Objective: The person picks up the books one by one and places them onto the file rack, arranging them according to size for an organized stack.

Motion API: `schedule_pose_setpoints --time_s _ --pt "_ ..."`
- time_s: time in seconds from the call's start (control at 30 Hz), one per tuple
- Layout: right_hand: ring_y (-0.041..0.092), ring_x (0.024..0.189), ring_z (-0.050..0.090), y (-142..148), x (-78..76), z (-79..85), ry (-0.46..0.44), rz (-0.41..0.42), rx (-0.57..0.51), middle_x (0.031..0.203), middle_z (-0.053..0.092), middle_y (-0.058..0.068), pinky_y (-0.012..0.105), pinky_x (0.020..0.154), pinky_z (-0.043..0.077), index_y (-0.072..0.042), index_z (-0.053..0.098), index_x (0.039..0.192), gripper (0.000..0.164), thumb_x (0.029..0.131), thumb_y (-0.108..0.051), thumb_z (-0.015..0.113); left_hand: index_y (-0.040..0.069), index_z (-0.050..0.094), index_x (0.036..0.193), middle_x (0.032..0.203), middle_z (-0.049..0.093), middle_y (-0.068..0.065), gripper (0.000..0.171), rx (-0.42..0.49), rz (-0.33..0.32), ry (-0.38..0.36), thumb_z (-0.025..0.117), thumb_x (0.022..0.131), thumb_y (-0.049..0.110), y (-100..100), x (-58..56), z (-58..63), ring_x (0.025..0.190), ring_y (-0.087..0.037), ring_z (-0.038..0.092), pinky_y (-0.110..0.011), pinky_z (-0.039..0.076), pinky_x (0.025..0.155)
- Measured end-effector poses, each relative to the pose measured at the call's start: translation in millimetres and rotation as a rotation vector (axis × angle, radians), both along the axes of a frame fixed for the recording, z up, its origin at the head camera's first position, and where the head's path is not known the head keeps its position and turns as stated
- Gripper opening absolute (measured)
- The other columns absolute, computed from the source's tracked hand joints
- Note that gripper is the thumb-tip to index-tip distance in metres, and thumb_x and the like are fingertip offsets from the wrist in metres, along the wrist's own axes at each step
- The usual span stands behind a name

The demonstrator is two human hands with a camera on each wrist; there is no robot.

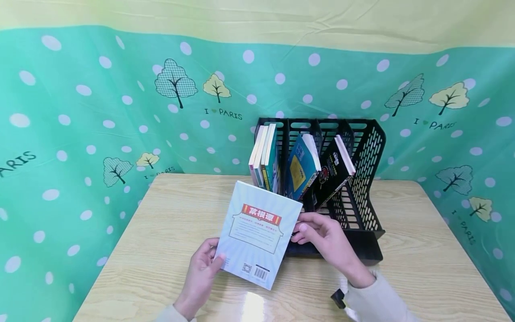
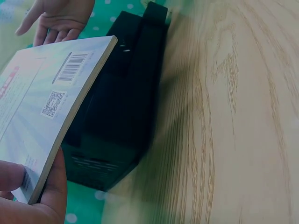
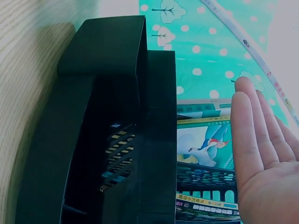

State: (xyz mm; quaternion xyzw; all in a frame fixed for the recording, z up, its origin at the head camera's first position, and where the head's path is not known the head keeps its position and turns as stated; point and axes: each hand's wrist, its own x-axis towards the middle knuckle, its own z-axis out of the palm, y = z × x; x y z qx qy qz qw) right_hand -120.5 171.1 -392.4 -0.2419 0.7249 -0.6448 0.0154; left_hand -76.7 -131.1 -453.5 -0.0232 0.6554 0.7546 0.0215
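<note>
A pale blue paperback book point(image 1: 257, 237), its back cover with red title banner and barcode towards me, is held tilted above the table in front of a black rack. My left hand point(image 1: 201, 270) grips its lower left corner, thumb on the cover and fingers underneath, as the left wrist view also shows on the book point(image 2: 56, 102). By the book's right edge is my right hand point(image 1: 326, 237); its fingers look straight in the right wrist view, close to the spine point(image 3: 252, 46). Whether they touch the book I cannot tell.
The black rack point(image 1: 372, 174) has several compartments. Several thin books point(image 1: 263, 156) stand in its left one, a blue book point(image 1: 301, 167) leans in the second and a black book point(image 1: 331, 172) tilts farther right. A small black object point(image 1: 338, 298) shows by the right sleeve.
</note>
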Motion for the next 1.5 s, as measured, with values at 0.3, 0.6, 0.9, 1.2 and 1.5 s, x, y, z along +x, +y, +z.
schedule_pose_setpoints --time_s 0.3,0.6,0.9,1.2,1.5 --pt "0.027 0.079 0.068 -1.2 2.9 -1.7 -0.019 0.031 -0.039 0.098 0.067 0.022 0.042 0.068 0.058 0.009 0.056 0.117 0.023 0.097 -0.001 0.050 -0.005 0.051 0.117 0.110 0.063 -0.023 0.028 0.001 -0.016 -0.010 0.049 0.089 -0.012 7.3 -1.5 1.2 0.093 -0.026 0.066 -0.037 0.056 0.079" --pt "0.027 0.088 0.069 -2.4 4.6 -4.6 -0.090 0.070 -0.041 0.109 0.065 0.024 0.043 0.069 0.058 0.007 0.056 0.124 0.030 0.096 -0.003 0.055 -0.005 0.051 0.115 0.107 0.063 -0.023 0.028 0.020 -0.053 -0.033 0.049 0.089 -0.013 15.7 -4.3 0.8 0.090 -0.027 0.065 -0.035 0.056 0.077" --pt "0.026 0.098 0.067 -5.9 7.3 -6.1 -0.078 0.086 -0.022 0.116 0.066 0.016 0.036 0.079 0.056 0.000 0.058 0.125 0.030 0.096 -0.004 0.056 -0.005 0.052 0.113 0.103 0.063 -0.022 0.027 0.023 -0.092 -0.023 0.049 0.087 -0.015 22.7 -7.4 -1.5 0.087 -0.025 0.065 -0.035 0.057 0.076" --pt "0.026 0.098 0.067 -4.6 8.6 -1.7 -0.096 0.070 0.013 0.118 0.066 0.012 0.035 0.079 0.056 -0.006 0.057 0.128 0.031 0.097 -0.009 0.054 -0.006 0.051 0.116 0.104 0.062 -0.023 0.030 0.003 -0.123 -0.020 0.051 0.087 -0.013 26.3 -8.1 2.9 0.089 -0.027 0.065 -0.036 0.056 0.080" --pt "0.024 0.095 0.068 -4.4 12.2 0.2 -0.012 0.022 0.020 0.112 0.068 0.011 0.036 0.076 0.057 -0.004 0.060 0.123 0.027 0.097 -0.005 0.054 -0.007 0.051 0.120 0.105 0.061 -0.023 0.034 0.013 -0.136 -0.035 0.051 0.087 -0.013 27.0 -12.3 5.1 0.090 -0.027 0.065 -0.038 0.056 0.081"
